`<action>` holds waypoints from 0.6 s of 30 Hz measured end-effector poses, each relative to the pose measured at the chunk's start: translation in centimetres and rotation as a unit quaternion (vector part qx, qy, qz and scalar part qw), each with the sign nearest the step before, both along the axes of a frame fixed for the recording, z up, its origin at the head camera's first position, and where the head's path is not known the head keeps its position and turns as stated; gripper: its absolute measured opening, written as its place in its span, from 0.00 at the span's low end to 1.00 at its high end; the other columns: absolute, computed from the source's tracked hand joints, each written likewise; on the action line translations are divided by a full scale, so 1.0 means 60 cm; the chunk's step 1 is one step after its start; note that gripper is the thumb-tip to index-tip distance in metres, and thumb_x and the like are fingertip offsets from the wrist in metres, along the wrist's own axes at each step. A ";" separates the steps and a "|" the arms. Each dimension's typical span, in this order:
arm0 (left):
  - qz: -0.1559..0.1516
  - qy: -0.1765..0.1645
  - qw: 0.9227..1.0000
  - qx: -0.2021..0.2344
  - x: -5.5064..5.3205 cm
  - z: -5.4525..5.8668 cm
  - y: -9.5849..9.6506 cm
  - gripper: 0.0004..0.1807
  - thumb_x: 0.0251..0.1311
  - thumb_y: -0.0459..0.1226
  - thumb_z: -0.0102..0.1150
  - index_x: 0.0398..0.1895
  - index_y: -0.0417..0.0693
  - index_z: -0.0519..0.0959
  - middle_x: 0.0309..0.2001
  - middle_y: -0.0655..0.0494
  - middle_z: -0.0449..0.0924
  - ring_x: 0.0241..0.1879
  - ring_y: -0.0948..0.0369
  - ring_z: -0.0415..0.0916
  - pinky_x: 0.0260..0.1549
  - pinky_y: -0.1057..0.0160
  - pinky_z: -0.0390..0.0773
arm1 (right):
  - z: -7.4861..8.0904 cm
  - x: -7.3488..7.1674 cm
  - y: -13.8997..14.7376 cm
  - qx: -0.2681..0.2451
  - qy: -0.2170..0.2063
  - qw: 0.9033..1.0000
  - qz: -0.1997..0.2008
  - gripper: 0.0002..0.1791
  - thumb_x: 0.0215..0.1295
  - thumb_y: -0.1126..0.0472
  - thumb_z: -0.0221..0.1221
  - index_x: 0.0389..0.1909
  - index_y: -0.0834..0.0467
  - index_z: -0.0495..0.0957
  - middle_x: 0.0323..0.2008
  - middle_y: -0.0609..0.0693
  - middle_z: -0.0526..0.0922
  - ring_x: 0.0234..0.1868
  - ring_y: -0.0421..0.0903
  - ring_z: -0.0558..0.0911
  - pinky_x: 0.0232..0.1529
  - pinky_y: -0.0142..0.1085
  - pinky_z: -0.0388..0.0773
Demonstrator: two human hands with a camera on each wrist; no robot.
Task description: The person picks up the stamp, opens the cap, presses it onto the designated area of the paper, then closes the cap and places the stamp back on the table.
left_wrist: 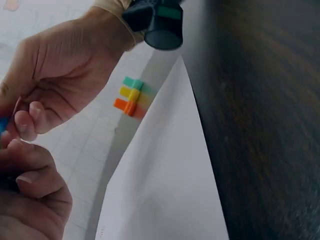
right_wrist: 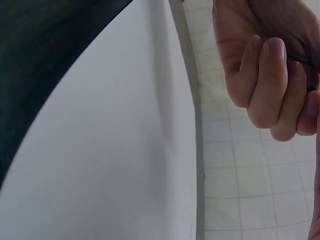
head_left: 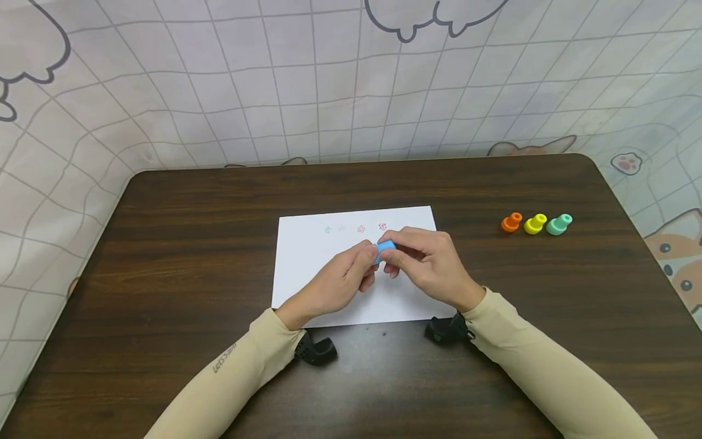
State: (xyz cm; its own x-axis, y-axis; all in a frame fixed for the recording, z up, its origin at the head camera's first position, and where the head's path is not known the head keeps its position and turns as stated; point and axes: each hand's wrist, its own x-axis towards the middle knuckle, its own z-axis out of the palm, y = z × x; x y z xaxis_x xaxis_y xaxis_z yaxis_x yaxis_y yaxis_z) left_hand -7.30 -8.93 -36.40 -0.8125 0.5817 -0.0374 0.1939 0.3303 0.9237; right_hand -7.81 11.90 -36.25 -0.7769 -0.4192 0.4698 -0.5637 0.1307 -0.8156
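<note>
A small blue stamp [head_left: 386,245] is held between both hands above a sheet of white paper [head_left: 312,244]. My left hand [head_left: 341,279] pinches its left end with thumb and fingers. From the other side, my right hand [head_left: 430,263] pinches it between thumb and forefinger. Both hands' remaining fingers are curled. Only a sliver of blue shows at the left edge of the left wrist view, and fingers hide the rest. Along the paper's top runs a row of small printed marks, among them a red flower [head_left: 361,229] and a red character [head_left: 382,226].
Right of the paper, an orange stamp [head_left: 511,222], a yellow stamp [head_left: 535,224] and a teal stamp [head_left: 559,225] stand in a row on the dark wooden table [head_left: 192,262]. Behind the table hangs a white grid-patterned cloth [head_left: 274,91].
</note>
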 end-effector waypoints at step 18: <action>-0.065 -0.094 0.985 0.128 0.009 -0.002 0.001 0.35 0.81 0.60 0.20 0.27 0.43 0.60 0.20 0.55 0.59 0.22 0.61 0.57 0.24 0.69 0.57 | 0.001 0.004 -0.003 -0.080 0.025 0.996 0.031 0.08 0.63 0.75 0.67 0.43 0.68 0.85 0.28 0.56 0.85 0.27 0.39 0.84 0.29 0.30 0.85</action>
